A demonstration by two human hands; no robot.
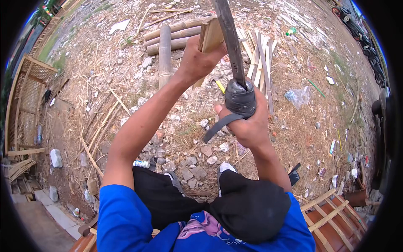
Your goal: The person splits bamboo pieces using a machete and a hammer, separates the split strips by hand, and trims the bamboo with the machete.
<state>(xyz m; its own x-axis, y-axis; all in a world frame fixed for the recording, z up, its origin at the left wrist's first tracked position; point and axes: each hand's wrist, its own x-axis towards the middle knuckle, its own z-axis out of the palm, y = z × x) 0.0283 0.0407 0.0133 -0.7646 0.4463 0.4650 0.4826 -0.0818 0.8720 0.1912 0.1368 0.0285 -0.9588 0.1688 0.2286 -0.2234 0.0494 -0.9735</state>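
My left hand [197, 61] is closed around a split piece of bamboo [213, 37], raised in front of me with its end pointing toward the camera. My right hand [251, 128] grips a machete by its handle [240, 101], which is wrapped in black rubber with a loose strip hanging off. The dark machete blade [229, 31] points up and away, close along the right side of the bamboo; whether they touch, I cannot tell. Beyond my hands, a hammer with a yellow handle [220, 86] lies on the ground, partly hidden.
Round bamboo poles [176, 35] lie ahead, one pole [165, 54] pointing toward me. Split bamboo strips [262, 63] are piled to their right. Stones [193, 172] lie by my feet. A woven bamboo panel [27, 96] stands left; a slatted bamboo frame [329, 218] is near right.
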